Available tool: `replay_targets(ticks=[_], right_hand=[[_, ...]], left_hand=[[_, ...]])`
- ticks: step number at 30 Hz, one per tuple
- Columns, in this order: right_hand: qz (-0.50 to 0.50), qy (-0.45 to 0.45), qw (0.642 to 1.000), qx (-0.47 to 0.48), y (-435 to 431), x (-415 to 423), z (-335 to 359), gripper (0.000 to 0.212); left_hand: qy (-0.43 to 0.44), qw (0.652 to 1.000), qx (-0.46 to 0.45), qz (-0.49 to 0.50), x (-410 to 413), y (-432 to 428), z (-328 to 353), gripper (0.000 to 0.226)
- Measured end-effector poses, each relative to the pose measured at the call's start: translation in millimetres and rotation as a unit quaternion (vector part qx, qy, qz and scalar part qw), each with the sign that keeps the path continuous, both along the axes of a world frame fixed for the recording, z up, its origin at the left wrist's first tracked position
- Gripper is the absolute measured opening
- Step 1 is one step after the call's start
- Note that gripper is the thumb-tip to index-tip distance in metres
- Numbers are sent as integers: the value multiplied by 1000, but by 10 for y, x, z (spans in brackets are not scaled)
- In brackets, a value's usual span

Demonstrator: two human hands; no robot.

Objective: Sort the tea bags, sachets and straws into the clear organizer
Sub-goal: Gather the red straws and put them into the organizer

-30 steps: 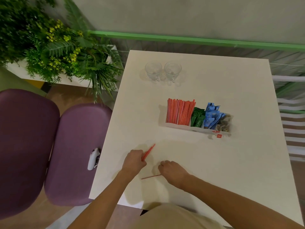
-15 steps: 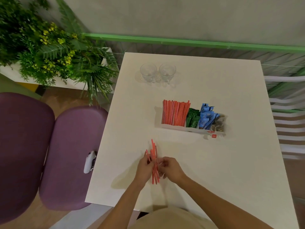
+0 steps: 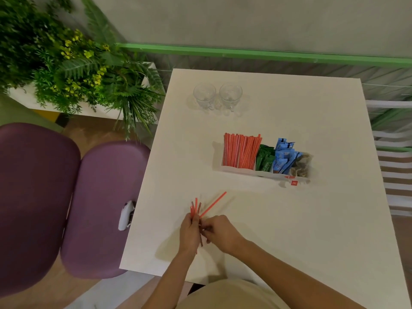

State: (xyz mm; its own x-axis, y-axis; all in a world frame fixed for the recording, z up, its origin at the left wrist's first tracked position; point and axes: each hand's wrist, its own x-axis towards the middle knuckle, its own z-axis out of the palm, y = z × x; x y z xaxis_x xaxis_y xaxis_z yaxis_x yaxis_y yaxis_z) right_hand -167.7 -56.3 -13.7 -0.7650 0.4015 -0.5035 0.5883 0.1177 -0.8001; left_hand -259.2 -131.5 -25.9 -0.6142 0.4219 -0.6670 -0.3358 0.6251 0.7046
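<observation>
Maybe 5 straws (image 3: 196, 209) in 2 hands (image 3: 189, 230) (image 3: 221, 231)

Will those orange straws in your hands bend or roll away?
Probably stiff: the loose straws stick out straight above the left hand. Likely light and slippery too, since one straw sticks out sideways from the bundle. Being thin and round, they may roll on the table.

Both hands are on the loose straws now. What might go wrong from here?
One splayed straw sticks out of the loose straws that the left hand and right hand grip; it may slip free on the lift. The sorted straws already crowd their end of the organizer, so pushing more in may bend them or shove it.
</observation>
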Motion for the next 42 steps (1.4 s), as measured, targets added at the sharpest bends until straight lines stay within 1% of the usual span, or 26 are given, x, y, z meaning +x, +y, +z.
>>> replay_targets(ticks=[3,5,6,8,9,12,14,17,18,19,20,21,22,23,24,25,26,28,31,32,35,37,38,39,41,42], right_hand=[[-15,-1,1000,-2,136,-34,-12,14],[1,-29,998,59,259,-79,-94,17],[45,-44,992,111,306,-122,-130,21],[162,-50,965,201,352,-239,-189,29],[221,-41,944,241,356,-299,-206,31],[364,0,862,354,297,-467,-250,29],[403,28,821,403,292,-527,-276,23],[448,48,776,441,332,-539,-319,16],[461,49,766,445,362,-517,-339,15],[467,41,767,438,394,-488,-352,16],[462,25,780,420,424,-452,-362,18],[433,5,812,390,456,-415,-348,18],[372,-19,864,338,476,-387,-330,17],[276,-43,922,270,502,-358,-297,14],[169,-59,965,192,510,-339,-256,13],[67,-60,990,110,503,-317,-203,13],[-16,-48,998,30,468,-302,-149,15],[-103,-16,991,-85,395,-259,-50,20],[-159,14,970,-184,306,-203,55,18],[-168,18,968,-186,306,-185,58,16],[-142,12,982,-127,369,-139,99,16],[-118,6,985,-126,470,-86,161,10],[-128,0,982,-137,543,-54,195,8],[-163,-6,974,-154,627,-32,222,9],[-272,1,940,-207,814,0,255,23],[-303,9,925,-227,906,12,278,28]], left_hand=[[14,1000,6,16,-141,-110,-11,28],[12,999,20,49,-234,-195,1,23],[10,997,26,66,-281,-239,13,20],[1,995,36,96,-346,-320,41,16],[-4,993,39,107,-363,-345,58,15],[-8,993,36,116,-402,-408,83,17],[-10,993,35,108,-410,-418,103,19],[-21,994,40,102,-425,-411,115,22],[-27,994,38,101,-432,-405,114,21],[-36,993,37,102,-441,-398,106,21],[-50,992,38,107,-448,-395,93,21],[-68,990,41,113,-452,-381,88,21],[-83,989,42,117,-450,-375,86,21],[-89,989,41,114,-438,-349,88,20],[-85,990,41,107,-418,-327,88,20],[-73,993,39,90,-385,-290,94,20],[-53,995,38,70,-347,-265,95,21],[-8,999,38,17,-250,-165,120,23],[21,998,35,-54,-94,9,175,24],[30,997,33,-68,-54,49,182,23],[75,993,25,-91,3,106,179,19],[90,989,22,-111,14,119,160,18],[88,989,23,-120,20,131,162,18],[83,988,25,-129,25,142,164,19],[64,986,37,-152,30,160,199,19],[48,984,46,-165,32,166,218,20]])
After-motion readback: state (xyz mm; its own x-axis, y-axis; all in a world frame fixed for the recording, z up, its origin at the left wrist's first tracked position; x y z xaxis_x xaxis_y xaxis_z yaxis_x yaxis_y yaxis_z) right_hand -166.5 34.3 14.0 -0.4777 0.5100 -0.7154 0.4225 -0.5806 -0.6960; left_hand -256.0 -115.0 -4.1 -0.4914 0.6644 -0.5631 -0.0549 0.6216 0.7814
